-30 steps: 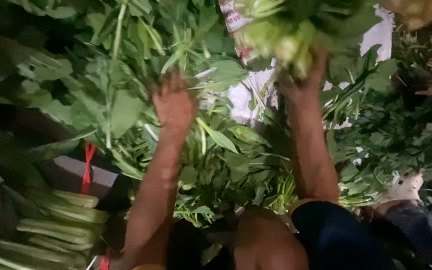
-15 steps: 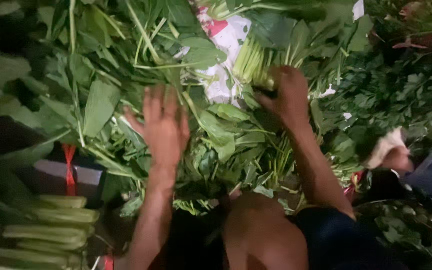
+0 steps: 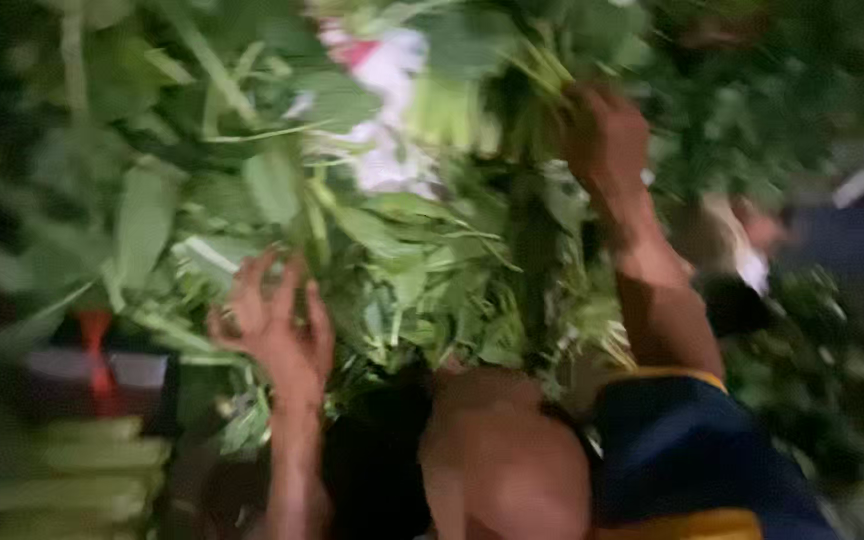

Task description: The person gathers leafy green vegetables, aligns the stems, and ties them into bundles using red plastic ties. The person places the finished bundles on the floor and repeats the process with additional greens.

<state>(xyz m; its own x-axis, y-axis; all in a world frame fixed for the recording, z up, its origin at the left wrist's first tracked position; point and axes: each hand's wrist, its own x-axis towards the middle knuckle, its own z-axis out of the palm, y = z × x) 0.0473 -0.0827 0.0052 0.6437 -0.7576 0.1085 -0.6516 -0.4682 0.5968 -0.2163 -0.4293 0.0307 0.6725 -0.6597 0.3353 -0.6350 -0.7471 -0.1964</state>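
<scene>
— What's at the far left of the frame?

— Pale green stalks (image 3: 62, 480) stacked in the lower left, a red tie (image 3: 97, 350) just above them.

— And your left hand (image 3: 277, 330)?

— Left of centre, fingers spread wide, palm flat on the pile of leafy greens (image 3: 402, 260) that fills the middle.

— Your right hand (image 3: 607, 135)?

— Upper right of centre, curled into the stems of the greens. It's blurred, so I cannot tell how firmly it grips. White and red paper (image 3: 382, 110) shows between the leaves, top centre.
</scene>
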